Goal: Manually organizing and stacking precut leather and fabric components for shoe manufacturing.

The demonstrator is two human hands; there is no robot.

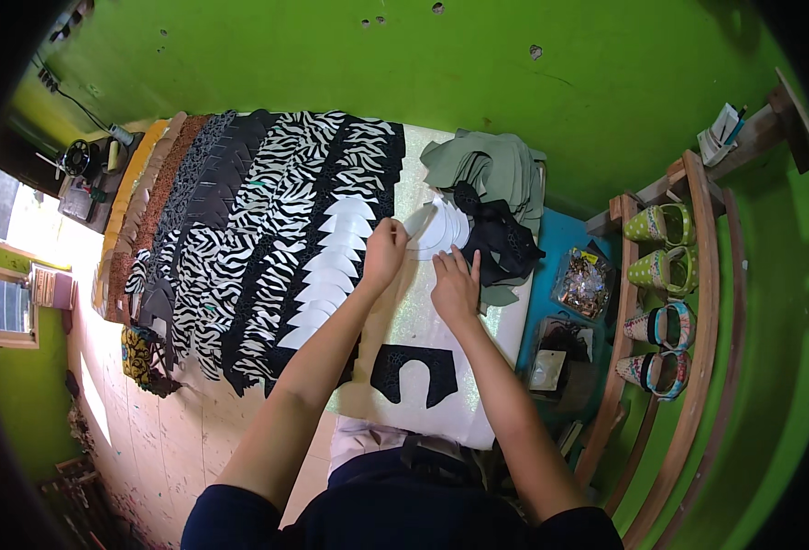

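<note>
My left hand is closed at the left edge of a small stack of white curved cut-out pieces, its fingertips pinching one piece that lifts away from the stack. My right hand lies with fingers stretched out on the near edge of that stack. To the left, a row of overlapping white curved pieces runs toward me on top of black patterned pieces. A black U-shaped cut-out lies flat near the table's front edge. Black cut pieces sit just right of the stack.
Rows of zebra-print pieces cover the left of the pale table. Grey-green pieces are heaped at the back right. On the right are a bag of small shiny parts and a wooden rack with sandals.
</note>
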